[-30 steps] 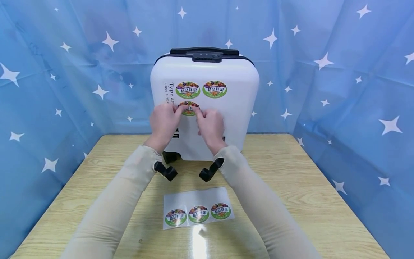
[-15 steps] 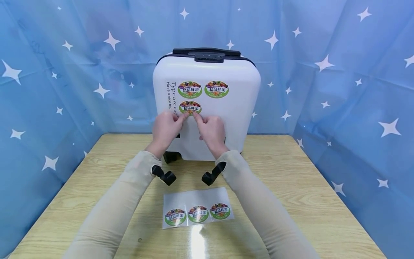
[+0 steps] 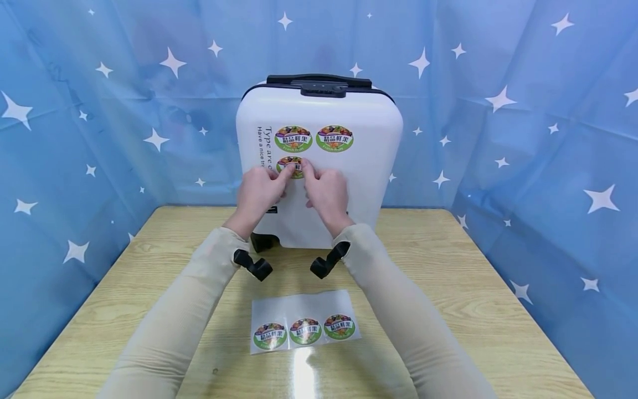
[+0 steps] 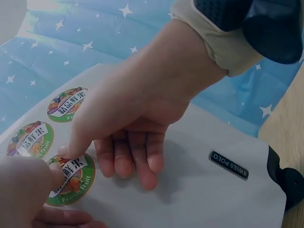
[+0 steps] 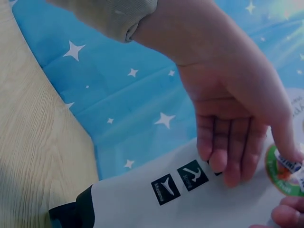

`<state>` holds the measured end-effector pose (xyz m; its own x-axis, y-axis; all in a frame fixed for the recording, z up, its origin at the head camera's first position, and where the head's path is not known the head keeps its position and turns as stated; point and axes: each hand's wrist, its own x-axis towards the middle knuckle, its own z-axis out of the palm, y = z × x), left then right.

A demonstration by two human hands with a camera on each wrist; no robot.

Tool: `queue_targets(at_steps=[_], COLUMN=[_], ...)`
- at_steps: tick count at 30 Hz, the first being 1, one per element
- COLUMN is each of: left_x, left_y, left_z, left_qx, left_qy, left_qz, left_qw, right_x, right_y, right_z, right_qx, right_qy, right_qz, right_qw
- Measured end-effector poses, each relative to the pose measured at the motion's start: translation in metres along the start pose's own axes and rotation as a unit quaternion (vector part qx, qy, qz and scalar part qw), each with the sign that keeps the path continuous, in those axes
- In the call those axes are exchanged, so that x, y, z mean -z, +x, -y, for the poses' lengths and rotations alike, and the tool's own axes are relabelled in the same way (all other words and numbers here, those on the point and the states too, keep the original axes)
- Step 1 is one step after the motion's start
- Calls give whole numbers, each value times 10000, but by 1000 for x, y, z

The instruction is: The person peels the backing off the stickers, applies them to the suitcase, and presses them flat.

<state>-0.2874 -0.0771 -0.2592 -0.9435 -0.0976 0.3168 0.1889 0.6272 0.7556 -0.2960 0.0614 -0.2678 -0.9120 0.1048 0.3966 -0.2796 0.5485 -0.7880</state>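
Note:
A white suitcase (image 3: 369, 144) stands upright, with oval fruit stickers on its front. The lower sticker (image 3: 284, 165) lies under my hands; two more, the upper left sticker (image 3: 293, 139) and upper right sticker (image 3: 334, 138), sit above it. My left hand (image 3: 258, 191) rests its thumb on the lower sticker's middle. At that sticker's right edge is the thumb of my right hand (image 3: 328, 193). In the left wrist view, the right hand (image 4: 128, 109) has its fingers loosely extended by the suitcase face. The right wrist view shows the left hand (image 5: 232, 109) similarly, fingers relaxed.
A backing sheet (image 3: 304, 305) with three oval stickers lies on the wooden table (image 3: 448, 288) in front of the suitcase. Blue star-patterned curtains (image 3: 498, 55) surround the table behind and at both sides. Each wrist carries a black camera mount (image 3: 259, 269).
The thumbs moved from the lower sticker's upper part down to its lower edge, then back up to its middle and right edge. The sticker sheet has stayed in place.

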Motion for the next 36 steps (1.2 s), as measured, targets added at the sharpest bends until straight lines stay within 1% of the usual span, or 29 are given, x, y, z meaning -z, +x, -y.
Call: queue_targets(at_steps=[4,6,7,9,14,18,23,27,29,31,34,36], left_x=[-3,-4,-5,-6,-10,-12,-15,-14,-13,-11,-9,-8], left_y=[3,3,3,2,0,-2,-4,-5,-4,-3,-1,-2], left_z=[3,5,7,9,15,20,25,27,26,25,23,24], left_qx=[231,279,281,282,292,302,273,328,366,376,364,339], left_qy=[-574,-816,-867,-857,-625,-601,-584,-713,-907,-1059,-1255,-1218], left_qz=[49,33,17,-13,-43,-16,-29,-86,-174,-280,-368,-367], left_qw=[9981,9963,9958,9959,9976,9977,9979,9969,9951,9933,9907,9913], right_x=[-1,-2,-2,-2,-3,-5,-7,-4,-2,1,3,3], right_y=[0,0,-1,-2,-5,-7,-9,-8,-7,-5,-3,-4], right_z=[-2,-4,-5,-7,-15,-21,-24,-22,-20,-16,-12,-13], right_qx=[-63,-103,-115,-140,-180,-175,-198,-325,-360,-333,-274,-240], right_qy=[116,120,102,85,192,259,182,72,153,242,392,360], right_qz=[64,89,106,134,237,241,233,201,119,20,-6,51], right_qw=[9999,9998,9998,9998,9994,9992,9994,9992,9992,9992,9989,9990])
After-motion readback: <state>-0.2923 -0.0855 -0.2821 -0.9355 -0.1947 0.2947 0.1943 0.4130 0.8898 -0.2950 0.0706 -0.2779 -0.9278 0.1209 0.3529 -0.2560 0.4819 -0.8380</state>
